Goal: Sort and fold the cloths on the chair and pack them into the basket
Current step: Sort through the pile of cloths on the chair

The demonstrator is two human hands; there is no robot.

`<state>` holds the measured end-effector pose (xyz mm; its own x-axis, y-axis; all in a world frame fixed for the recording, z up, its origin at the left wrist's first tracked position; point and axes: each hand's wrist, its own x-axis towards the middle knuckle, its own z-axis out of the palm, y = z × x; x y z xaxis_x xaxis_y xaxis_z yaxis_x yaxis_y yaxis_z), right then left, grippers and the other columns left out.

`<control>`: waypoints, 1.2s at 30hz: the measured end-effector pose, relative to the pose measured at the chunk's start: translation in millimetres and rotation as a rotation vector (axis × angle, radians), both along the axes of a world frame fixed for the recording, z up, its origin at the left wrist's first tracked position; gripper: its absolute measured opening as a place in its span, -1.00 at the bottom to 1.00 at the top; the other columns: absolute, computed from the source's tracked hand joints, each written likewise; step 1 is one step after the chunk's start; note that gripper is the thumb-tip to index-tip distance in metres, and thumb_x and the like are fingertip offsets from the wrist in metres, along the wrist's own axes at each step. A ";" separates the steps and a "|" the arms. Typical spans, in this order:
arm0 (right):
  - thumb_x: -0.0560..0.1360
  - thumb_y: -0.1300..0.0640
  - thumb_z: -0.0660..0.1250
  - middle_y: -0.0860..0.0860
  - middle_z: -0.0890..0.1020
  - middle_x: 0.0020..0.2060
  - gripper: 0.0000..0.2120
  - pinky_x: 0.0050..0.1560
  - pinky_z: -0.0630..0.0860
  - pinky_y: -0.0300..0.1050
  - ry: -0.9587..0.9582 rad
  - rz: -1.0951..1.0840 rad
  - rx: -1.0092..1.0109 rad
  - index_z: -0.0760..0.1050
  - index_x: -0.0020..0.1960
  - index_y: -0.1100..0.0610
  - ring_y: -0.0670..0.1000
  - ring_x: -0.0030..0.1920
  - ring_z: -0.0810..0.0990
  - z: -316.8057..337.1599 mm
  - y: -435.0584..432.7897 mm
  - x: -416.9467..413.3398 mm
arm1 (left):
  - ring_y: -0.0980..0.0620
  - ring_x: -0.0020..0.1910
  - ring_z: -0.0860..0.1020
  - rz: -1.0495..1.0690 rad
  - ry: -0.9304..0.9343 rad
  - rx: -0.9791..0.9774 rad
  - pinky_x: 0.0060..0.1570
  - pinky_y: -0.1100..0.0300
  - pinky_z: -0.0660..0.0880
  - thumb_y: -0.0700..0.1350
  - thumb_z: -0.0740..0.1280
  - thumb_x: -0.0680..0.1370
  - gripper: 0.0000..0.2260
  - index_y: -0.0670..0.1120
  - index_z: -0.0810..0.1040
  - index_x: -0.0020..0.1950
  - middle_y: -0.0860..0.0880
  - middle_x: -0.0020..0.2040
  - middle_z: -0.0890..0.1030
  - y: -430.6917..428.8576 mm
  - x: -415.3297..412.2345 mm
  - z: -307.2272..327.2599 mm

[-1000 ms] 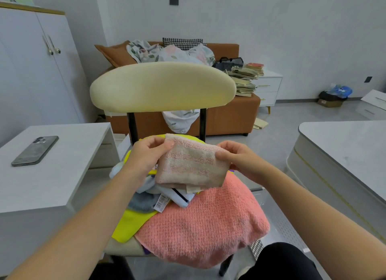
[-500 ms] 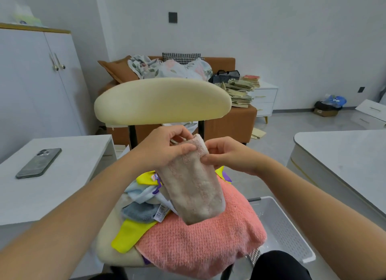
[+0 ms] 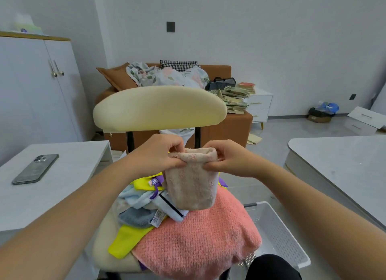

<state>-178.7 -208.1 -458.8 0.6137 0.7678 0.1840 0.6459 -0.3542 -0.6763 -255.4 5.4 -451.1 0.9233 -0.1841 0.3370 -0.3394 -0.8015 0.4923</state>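
Observation:
A small folded beige-pink towel [image 3: 191, 185] hangs upright above the chair seat. My left hand [image 3: 160, 154] pinches its top left corner and my right hand [image 3: 227, 158] pinches its top right corner. Below it the cream chair [image 3: 158, 108] carries a pile of cloths: a large coral towel [image 3: 196, 238] in front, a yellow cloth [image 3: 125, 240], a grey cloth [image 3: 137, 217], a light blue cloth [image 3: 133, 198] and a white cloth with a dark stripe [image 3: 171, 208]. A white perforated basket [image 3: 277, 233] stands on the floor right of the chair.
A white side table [image 3: 69, 175] with a phone [image 3: 35, 169] stands on the left. A pale table [image 3: 344, 164] is on the right. Behind the chair are a brown sofa [image 3: 227, 120] with bedding, stacked books [image 3: 236, 99] and a white cabinet [image 3: 35, 87].
The folded towel turned from lying flat and wide between my hands to hanging lengthwise. Both hands now hold its top edge, slightly higher above the pile.

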 end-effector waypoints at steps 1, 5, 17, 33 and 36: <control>0.41 0.21 0.42 0.11 0.62 -0.13 -0.82 -0.07 0.52 0.09 -0.041 -0.034 0.008 0.55 0.01 0.15 -0.02 -0.16 0.54 -0.5 -0.3 1.1 | 0.15 -0.24 0.49 -0.001 0.004 0.000 -0.22 0.18 0.42 -0.16 0.49 0.39 -0.83 0.01 0.50 -0.19 0.06 -0.22 0.57 -1.2 0.9 0.7; 0.37 0.23 0.42 0.08 0.61 -0.17 -0.81 -0.11 0.51 -0.01 -0.105 -0.080 0.131 0.53 -0.03 0.14 0.02 -0.16 0.55 -0.7 3.0 0.5 | 0.10 -0.22 0.47 -0.054 0.031 0.071 -0.22 0.20 0.42 0.02 0.40 0.40 -0.79 0.15 0.40 -0.08 0.08 -0.18 0.51 -14.3 5.6 -1.3; 0.39 0.18 0.41 -0.10 0.57 -0.33 -0.90 -0.30 0.37 -0.30 -0.245 -0.166 0.032 0.50 -0.19 0.06 -0.15 -0.28 0.48 -27.0 -28.7 21.6 | 0.10 -0.23 0.52 0.036 -0.132 -0.059 -0.24 0.13 0.43 0.17 0.28 0.31 -0.86 0.17 0.47 -0.22 0.08 -0.24 0.60 -37.8 15.9 -13.0; 0.54 -0.34 -0.03 0.30 0.60 0.12 -0.24 -0.09 0.63 0.12 1.442 -0.299 1.016 0.40 0.30 0.33 0.23 0.05 0.65 -93.2 -128.9 76.0 | -0.07 -0.20 0.42 -0.377 -0.594 0.445 -0.19 0.14 0.32 -0.34 0.17 0.39 -0.79 -0.09 0.36 -0.06 -0.09 -0.12 0.51 -131.5 92.0 -81.5; 0.50 -0.01 0.30 0.23 0.55 0.22 -0.52 0.14 0.53 0.06 1.307 -0.336 1.016 0.43 0.33 0.25 0.15 0.15 0.59 -111.1 -143.5 93.4 | -0.05 -0.04 0.49 -0.377 -0.661 0.525 0.15 0.04 0.38 -0.32 0.19 0.48 -0.79 -0.04 0.37 0.02 -0.06 -0.02 0.55 -138.4 104.2 -104.3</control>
